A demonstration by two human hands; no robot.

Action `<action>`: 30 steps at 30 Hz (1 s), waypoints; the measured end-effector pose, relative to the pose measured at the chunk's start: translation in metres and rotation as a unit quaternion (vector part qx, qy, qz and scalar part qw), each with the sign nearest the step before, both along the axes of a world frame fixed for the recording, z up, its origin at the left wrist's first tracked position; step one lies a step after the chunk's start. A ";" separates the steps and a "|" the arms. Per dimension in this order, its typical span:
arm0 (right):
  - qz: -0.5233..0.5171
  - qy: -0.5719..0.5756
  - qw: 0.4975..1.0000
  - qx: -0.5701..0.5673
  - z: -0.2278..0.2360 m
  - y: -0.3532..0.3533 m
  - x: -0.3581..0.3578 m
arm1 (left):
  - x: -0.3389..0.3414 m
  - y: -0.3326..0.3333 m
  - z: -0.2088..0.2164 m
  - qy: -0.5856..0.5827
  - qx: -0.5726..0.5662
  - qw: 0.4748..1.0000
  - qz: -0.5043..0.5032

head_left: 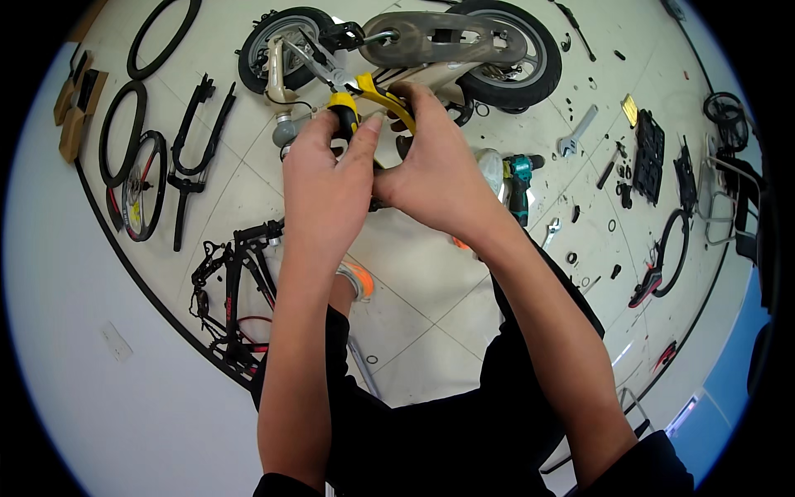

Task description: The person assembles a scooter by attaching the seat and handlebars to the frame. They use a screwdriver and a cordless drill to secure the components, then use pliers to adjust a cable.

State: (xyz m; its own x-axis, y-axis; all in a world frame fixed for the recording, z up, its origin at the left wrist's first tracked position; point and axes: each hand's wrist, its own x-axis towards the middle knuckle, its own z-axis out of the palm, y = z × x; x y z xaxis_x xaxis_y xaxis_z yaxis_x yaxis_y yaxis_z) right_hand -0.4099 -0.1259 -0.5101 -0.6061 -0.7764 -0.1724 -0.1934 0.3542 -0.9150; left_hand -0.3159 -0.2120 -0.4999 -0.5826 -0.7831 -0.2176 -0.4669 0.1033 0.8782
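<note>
A pair of long-nose pliers with yellow and black handles is held up in front of me. Its jaws point away and to the left, and they look spread apart. My left hand is closed around the left handle, thumb along it. Around the other handle wrap the fingers of my right hand. Beyond the pliers a small beige bicycle lies on the floor, its grey chain guard facing up. The pliers overlap its front wheel in view; I cannot tell whether they touch it.
Left on the tiles are tyres, a spoked wheel, a black fork and a bicycle frame. To the right lie an adjustable wrench, a teal power drill, a black tool case and several small parts.
</note>
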 end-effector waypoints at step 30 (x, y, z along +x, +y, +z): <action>0.055 0.172 0.983 -0.006 -0.006 0.007 0.008 | 0.000 0.003 -0.003 0.011 0.161 0.984 0.079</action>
State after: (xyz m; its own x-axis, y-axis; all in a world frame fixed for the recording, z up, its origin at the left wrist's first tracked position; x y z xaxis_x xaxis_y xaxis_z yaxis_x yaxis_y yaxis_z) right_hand -0.4020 -0.1193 -0.5164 -0.5393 -0.8413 0.0382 -0.5294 0.3033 -0.7923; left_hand -0.3161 -0.2091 -0.5032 -0.4667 -0.7568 -0.4577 -0.4352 -0.2540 0.8637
